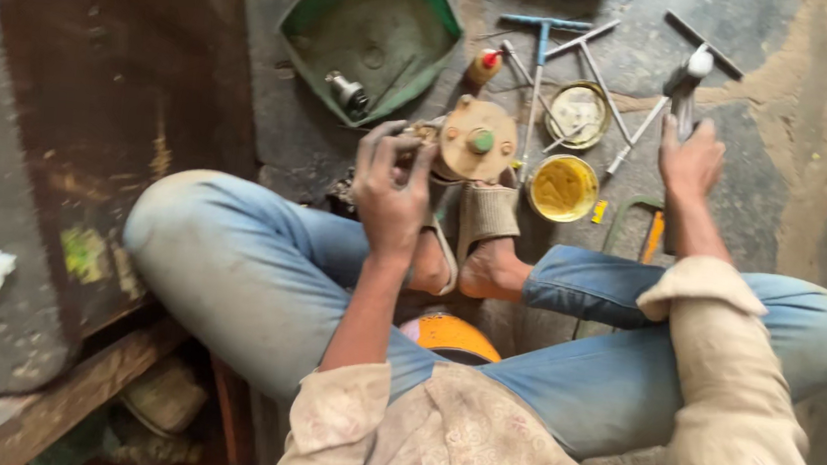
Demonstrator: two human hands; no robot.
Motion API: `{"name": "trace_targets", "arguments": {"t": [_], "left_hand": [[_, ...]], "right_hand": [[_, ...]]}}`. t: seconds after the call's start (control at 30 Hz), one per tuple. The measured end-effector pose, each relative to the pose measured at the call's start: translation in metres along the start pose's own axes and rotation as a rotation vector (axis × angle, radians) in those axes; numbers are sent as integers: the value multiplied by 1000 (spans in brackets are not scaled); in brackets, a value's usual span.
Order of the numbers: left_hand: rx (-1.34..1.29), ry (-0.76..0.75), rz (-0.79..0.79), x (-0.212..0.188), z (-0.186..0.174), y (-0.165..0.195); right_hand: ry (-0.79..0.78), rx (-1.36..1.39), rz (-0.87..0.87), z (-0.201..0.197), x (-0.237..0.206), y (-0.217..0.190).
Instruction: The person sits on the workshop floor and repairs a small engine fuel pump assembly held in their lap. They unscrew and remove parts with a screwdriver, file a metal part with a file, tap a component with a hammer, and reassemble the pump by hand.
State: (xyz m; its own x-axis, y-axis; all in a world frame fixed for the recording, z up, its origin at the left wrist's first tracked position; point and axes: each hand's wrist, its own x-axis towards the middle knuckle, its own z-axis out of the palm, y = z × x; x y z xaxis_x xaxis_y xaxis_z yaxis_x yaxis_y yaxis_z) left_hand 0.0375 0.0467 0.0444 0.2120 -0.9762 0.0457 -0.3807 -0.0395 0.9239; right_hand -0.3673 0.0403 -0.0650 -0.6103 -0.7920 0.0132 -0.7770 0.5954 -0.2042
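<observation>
My left hand (393,186) grips the edge of a round, rusty tan metal part (478,140) with a green centre cap, held upright above my sandalled feet (485,231). Far to the right, my right hand (691,159) is stretched out over the floor and closes on the handle of a grey tool with a white tip (686,82). I sit with knees spread in blue jeans, and the part stands between them.
A green tray (371,29) with a small metal piece lies at the back. Two round tins, one with yellow grease (563,188) and one greyish (577,113), sit near several T-handle wrenches (541,49). A rusty metal sheet (95,115) lies on the left.
</observation>
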Motion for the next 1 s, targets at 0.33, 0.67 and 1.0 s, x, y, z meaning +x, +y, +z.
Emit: {"name": "trace_targets", "arguments": {"t": [0.33, 0.67, 1.0], "left_hand": [[106, 5, 265, 6, -1, 4], [161, -116, 312, 21, -8, 4], [112, -140, 315, 19, -18, -13]], "right_hand": [[425, -282, 190, 45, -3, 29], [-111, 59, 295, 64, 52, -48], [66, 192, 426, 49, 45, -49]]}}
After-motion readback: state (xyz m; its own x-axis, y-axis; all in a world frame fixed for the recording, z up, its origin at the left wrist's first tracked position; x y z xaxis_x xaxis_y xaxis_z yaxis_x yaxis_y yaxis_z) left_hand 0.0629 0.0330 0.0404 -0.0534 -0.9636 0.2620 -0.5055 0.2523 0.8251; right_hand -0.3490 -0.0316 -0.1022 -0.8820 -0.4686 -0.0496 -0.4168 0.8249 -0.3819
